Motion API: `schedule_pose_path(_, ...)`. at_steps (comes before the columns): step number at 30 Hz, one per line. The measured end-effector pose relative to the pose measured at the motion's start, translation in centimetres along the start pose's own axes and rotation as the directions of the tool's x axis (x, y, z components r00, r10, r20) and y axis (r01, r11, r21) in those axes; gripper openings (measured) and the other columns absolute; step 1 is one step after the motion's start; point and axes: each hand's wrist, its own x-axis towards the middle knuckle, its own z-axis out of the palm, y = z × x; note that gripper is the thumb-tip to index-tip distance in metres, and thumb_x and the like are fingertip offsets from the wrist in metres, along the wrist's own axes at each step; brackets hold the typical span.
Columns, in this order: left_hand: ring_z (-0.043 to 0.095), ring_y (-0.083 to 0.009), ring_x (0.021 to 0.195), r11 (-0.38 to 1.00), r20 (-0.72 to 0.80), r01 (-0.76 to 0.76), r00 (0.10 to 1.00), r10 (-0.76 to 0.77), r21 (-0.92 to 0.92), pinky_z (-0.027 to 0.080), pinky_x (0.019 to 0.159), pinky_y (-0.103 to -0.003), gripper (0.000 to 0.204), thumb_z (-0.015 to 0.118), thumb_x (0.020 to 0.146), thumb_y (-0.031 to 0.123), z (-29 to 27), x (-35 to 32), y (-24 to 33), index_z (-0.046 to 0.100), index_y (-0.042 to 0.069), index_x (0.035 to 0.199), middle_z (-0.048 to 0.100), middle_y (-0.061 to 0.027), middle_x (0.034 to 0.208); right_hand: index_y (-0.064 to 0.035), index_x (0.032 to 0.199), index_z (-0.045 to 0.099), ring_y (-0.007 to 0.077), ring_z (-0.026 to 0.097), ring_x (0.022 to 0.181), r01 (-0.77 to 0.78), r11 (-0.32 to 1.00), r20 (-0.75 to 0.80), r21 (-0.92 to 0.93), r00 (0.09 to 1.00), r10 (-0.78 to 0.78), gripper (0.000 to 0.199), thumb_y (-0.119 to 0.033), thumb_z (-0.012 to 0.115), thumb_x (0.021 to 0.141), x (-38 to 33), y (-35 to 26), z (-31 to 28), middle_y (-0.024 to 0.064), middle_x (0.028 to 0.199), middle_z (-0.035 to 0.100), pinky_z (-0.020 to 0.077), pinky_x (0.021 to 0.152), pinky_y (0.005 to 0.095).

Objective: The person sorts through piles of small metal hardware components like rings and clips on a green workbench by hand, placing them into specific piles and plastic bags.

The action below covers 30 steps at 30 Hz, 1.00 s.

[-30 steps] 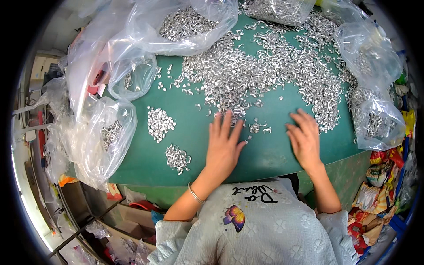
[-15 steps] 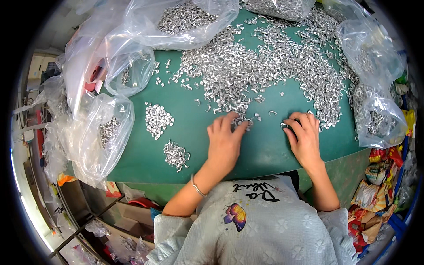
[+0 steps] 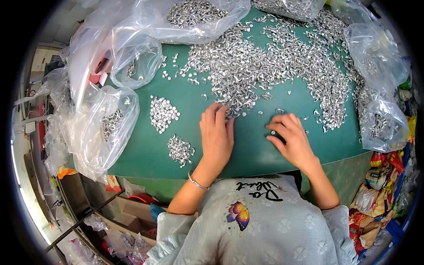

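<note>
A big heap of small silver metal pieces (image 3: 269, 66) covers the far half of a green table (image 3: 247, 150). My left hand (image 3: 216, 137) lies flat on the table, its fingertips touching the near edge of the heap. My right hand (image 3: 291, 139) is curled over a few loose pieces just right of it, fingers bent; what it grips is hidden. Two small sorted piles lie to the left: one pile (image 3: 163, 114) farther, another pile (image 3: 180, 150) nearer the table's front edge.
Clear plastic bags with metal pieces ring the table: left bag (image 3: 106, 128), top bag (image 3: 194, 17), right bag (image 3: 380, 119). Colourful packets (image 3: 375, 194) pile at the lower right. Shelving and clutter stand below the table's left edge.
Both hands have pulled back from the heap toward me, dragging a few pieces. My right hand's fingers have curled in from flat.
</note>
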Motion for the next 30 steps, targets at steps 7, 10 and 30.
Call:
schedule_pose_path(7, 0.054, -0.0312, 0.095, 0.997, 0.018, 0.073, 0.997, -0.074, 0.038, 0.045, 0.082, -0.038, 0.036, 0.063, 0.081, -0.004, -0.2, -0.6, -0.6, 0.055, 0.002, 0.116, 0.052, -0.0145, 0.111, -0.0017, 0.113, 0.060, 0.0309, 0.048, 0.114, 0.028, 0.962, -0.041, -0.270, 0.998, -0.041, 0.036, -0.009, 0.068, 0.079, 3.2, -1.5, 1.7, 0.0112, 0.122, 0.054, 0.0408, 0.089, 0.0424)
schedule_pose_path(10, 0.058, -0.0270, 0.077, 0.995, 0.023, 0.064, 0.998, -0.062, -0.077, 0.048, 0.067, -0.033, 0.030, 0.057, 0.084, -0.010, -0.3, -0.1, -2.0, 0.057, 0.000, 0.112, 0.054, -0.0147, 0.105, -0.0020, 0.118, 0.057, 0.0313, 0.046, 0.120, 0.072, 0.977, 0.064, -0.200, 0.996, -0.060, 0.040, -0.010, 0.067, 0.080, 2.2, -1.3, 0.7, 0.0119, 0.127, 0.051, 0.0398, 0.092, 0.0431)
schedule_pose_path(30, 0.048, -0.0340, 0.107, 0.998, 0.145, 0.056, 0.988, -0.052, -0.018, 0.041, 0.087, -0.041, 0.044, 0.064, 0.080, 0.001, -0.7, 0.1, -1.1, 0.053, 0.002, 0.122, 0.049, -0.0144, 0.121, -0.0106, 0.120, 0.060, 0.0309, 0.039, 0.132, 0.122, 0.951, 0.116, -0.285, 0.989, -0.093, 0.042, -0.012, 0.069, 0.079, 3.2, -1.8, 1.5, 0.0089, 0.133, 0.051, 0.0280, 0.109, 0.0514)
